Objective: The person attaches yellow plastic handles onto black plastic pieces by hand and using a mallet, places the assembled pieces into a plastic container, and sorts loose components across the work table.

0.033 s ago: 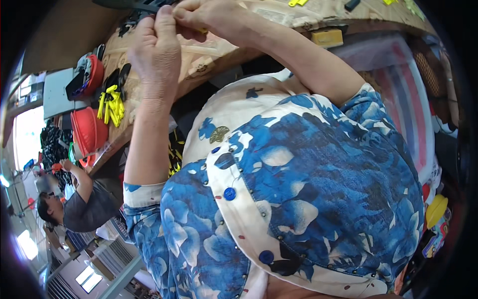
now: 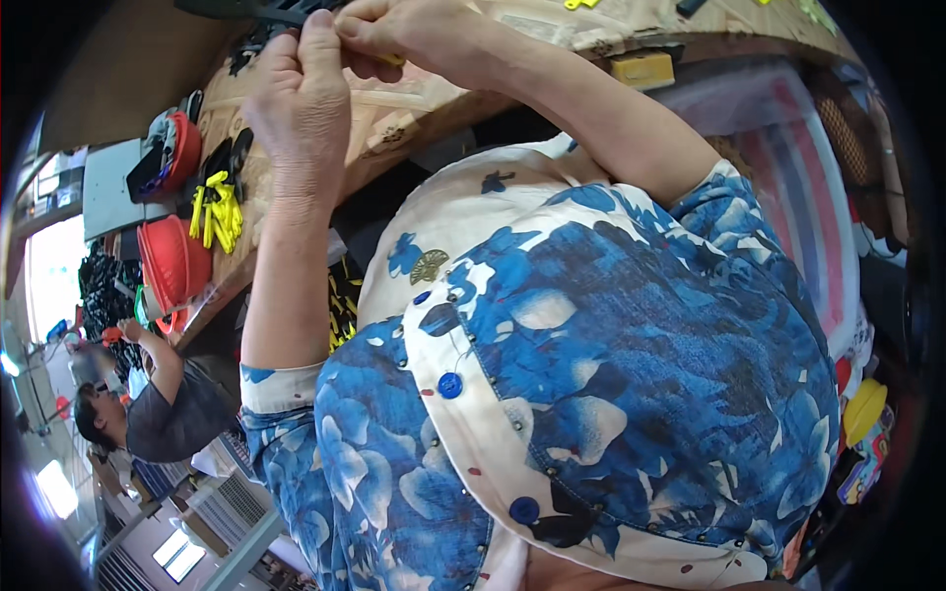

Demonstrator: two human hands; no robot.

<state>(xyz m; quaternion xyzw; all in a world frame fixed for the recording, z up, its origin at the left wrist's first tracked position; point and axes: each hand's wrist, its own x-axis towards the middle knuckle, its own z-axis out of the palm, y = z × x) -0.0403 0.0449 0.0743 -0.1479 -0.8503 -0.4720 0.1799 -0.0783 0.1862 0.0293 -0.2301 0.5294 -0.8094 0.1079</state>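
Observation:
At the upper edge my left hand [image 2: 301, 103] is closed, its thumb straight up, around the end of a flat dark piece [image 2: 227, 9]. That piece reaches off to the upper left and is partly cut off by the picture's edge. Close beside the left thumb, my right hand [image 2: 409, 34] has its fingers pinched together. A bit of yellow [image 2: 392, 59] peeks out under the right fingers; whether they hold it I cannot tell. Both hands are above the wood-patterned worktable [image 2: 379, 103].
Yellow pieces with black parts [image 2: 219, 209] lie at the table's left, near a red basin [image 2: 175, 258] and another red container [image 2: 182, 148]. A yellow block [image 2: 642, 70] sits at the table's front edge. A co-worker [image 2: 172, 414] is at the far left.
The whole view has shifted very slightly, so hands and table appear a little further left. Both hands keep the same grip.

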